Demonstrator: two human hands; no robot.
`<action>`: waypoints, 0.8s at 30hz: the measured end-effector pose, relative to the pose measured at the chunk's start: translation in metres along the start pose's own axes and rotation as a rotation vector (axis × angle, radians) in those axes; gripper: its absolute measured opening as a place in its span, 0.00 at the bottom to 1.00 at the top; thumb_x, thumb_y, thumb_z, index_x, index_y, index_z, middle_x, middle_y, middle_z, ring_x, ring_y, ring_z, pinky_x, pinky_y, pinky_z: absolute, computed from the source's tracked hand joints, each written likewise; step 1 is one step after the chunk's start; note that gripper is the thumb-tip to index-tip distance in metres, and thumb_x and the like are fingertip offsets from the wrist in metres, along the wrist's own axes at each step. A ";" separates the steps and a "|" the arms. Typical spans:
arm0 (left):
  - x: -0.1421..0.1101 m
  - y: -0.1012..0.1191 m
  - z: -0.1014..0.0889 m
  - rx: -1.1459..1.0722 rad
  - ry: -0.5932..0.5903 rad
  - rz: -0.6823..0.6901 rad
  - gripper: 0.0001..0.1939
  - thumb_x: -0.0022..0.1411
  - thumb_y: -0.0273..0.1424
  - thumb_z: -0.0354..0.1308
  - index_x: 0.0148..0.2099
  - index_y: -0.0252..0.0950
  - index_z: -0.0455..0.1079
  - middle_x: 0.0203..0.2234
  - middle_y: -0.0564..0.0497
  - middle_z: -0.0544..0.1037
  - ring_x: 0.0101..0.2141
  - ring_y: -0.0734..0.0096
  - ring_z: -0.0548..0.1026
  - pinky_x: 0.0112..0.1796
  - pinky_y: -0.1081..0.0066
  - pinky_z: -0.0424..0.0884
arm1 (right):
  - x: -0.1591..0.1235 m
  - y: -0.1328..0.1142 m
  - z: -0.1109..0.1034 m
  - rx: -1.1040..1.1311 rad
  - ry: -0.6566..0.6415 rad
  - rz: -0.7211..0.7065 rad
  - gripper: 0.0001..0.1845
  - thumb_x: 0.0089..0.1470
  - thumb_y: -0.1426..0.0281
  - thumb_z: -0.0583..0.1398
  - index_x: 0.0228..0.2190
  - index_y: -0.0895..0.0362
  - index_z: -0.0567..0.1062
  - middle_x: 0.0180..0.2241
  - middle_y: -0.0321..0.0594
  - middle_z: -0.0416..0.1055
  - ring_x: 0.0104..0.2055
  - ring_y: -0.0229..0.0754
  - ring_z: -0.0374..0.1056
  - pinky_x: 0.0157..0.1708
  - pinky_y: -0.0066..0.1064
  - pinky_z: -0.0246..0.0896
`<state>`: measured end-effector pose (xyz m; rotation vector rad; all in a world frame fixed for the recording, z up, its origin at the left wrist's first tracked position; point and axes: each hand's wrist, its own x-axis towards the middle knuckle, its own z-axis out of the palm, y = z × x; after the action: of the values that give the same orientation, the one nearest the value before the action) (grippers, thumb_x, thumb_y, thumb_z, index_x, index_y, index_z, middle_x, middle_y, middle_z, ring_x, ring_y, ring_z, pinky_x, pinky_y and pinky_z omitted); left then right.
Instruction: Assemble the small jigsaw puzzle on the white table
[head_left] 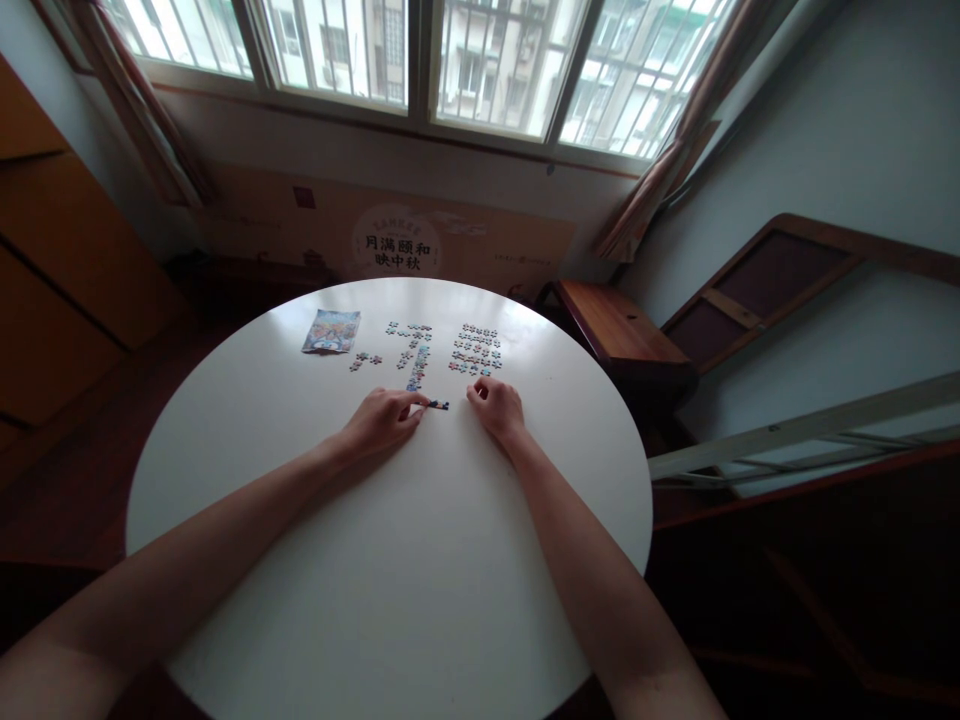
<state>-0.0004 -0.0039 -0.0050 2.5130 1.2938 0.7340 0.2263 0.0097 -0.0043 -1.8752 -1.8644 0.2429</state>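
White round tabletop (397, 560): toward its far edge lies a partly joined jigsaw (417, 370), probably light, stiff card, easily parted; best held by its sides. Left hand (386, 416) touches its near end, grip unclear; right hand (497, 405) curled, contents hidden.

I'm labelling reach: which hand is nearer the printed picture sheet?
Left. The left hand is below and slightly right of the printed sheet in view; the right hand is farther right.

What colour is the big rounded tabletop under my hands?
The glossy, rounded tabletop is plain white; the head view shows it best.
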 end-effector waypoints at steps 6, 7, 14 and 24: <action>0.001 0.001 -0.001 0.000 -0.010 -0.008 0.13 0.62 0.32 0.53 0.44 0.38 0.77 0.20 0.55 0.73 0.21 0.75 0.68 0.30 0.74 0.60 | 0.000 -0.001 -0.002 -0.006 -0.014 0.008 0.11 0.57 0.63 0.56 0.28 0.53 0.75 0.29 0.37 0.76 0.32 0.40 0.70 0.37 0.30 0.55; 0.001 0.001 -0.001 -0.003 -0.012 -0.009 0.13 0.62 0.32 0.53 0.44 0.38 0.77 0.20 0.55 0.73 0.22 0.75 0.68 0.30 0.74 0.60 | 0.000 -0.001 -0.002 -0.009 -0.014 0.008 0.11 0.57 0.63 0.56 0.28 0.53 0.75 0.29 0.38 0.76 0.32 0.40 0.70 0.37 0.30 0.55; 0.000 0.000 0.000 0.007 -0.002 0.001 0.13 0.62 0.32 0.53 0.44 0.39 0.77 0.20 0.55 0.74 0.22 0.75 0.69 0.31 0.73 0.61 | 0.001 0.001 0.001 -0.011 -0.007 0.004 0.11 0.56 0.63 0.56 0.27 0.53 0.75 0.28 0.38 0.76 0.32 0.41 0.70 0.37 0.30 0.56; 0.001 0.001 -0.001 -0.001 -0.014 -0.005 0.13 0.62 0.32 0.53 0.44 0.38 0.77 0.19 0.56 0.73 0.21 0.75 0.68 0.32 0.73 0.61 | 0.001 0.001 0.001 -0.005 -0.004 -0.002 0.11 0.56 0.63 0.56 0.27 0.54 0.75 0.28 0.37 0.76 0.32 0.40 0.70 0.37 0.30 0.55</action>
<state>0.0005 -0.0039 -0.0038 2.5086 1.2943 0.7140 0.2270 0.0110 -0.0052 -1.8776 -1.8704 0.2415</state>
